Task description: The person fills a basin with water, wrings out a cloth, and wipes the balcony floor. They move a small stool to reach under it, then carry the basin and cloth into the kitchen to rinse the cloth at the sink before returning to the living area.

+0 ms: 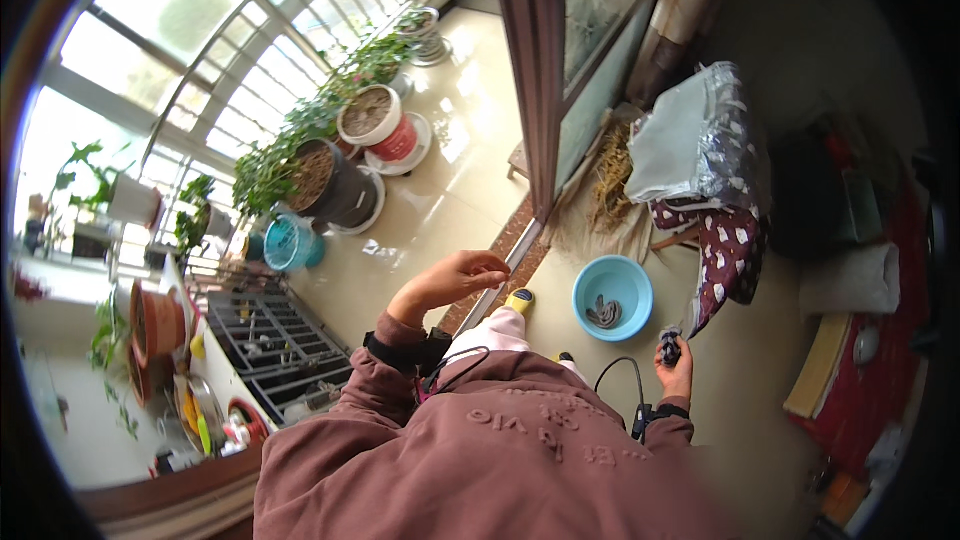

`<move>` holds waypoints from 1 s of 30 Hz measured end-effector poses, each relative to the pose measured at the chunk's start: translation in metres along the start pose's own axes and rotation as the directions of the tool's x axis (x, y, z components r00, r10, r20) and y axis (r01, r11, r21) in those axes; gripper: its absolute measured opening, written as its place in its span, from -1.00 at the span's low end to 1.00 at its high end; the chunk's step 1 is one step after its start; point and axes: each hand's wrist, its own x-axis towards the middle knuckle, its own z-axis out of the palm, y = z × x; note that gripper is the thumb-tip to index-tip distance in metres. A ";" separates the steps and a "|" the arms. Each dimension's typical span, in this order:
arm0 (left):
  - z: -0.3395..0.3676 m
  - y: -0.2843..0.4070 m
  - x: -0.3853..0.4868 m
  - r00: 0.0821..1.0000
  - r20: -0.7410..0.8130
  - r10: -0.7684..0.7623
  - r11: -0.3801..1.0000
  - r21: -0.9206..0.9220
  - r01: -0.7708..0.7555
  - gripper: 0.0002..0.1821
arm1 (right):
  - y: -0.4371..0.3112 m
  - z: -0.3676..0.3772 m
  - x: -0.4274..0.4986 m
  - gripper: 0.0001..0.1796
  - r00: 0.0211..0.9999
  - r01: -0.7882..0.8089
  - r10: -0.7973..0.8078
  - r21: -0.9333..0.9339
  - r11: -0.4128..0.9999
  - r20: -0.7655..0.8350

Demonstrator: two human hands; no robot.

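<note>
My left hand (450, 281) is raised over the door sill, with bent fingers and nothing visible in it. Low on the right, my right hand (675, 371) grips a small dark bundle (670, 349), probably bunched cloth; its exact kind is hard to make out. Between my hands and farther forward, a light blue plastic basin (637, 277) stands on the tiled floor. Inside it lies a twisted grey cloth (604, 313), off to the basin's near left side. The right hand is outside the basin, close to its near right rim.
A brown-framed glass door (536, 90) and its metal track (517, 247) border a balcony with potted plants (322, 172) and a turquoise bucket (292, 244). Right of the basin, a maroon patterned cloth (724, 255) hangs from a covered stool. Dried stalks (615, 172) lie beside the door.
</note>
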 end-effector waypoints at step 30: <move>0.181 -0.291 0.228 0.851 0.288 -0.439 0.879 0.333 0.341 -0.78 | 0.128 -0.045 0.276 -0.84 0.973 -0.127 0.069 -0.261 0.957 -0.220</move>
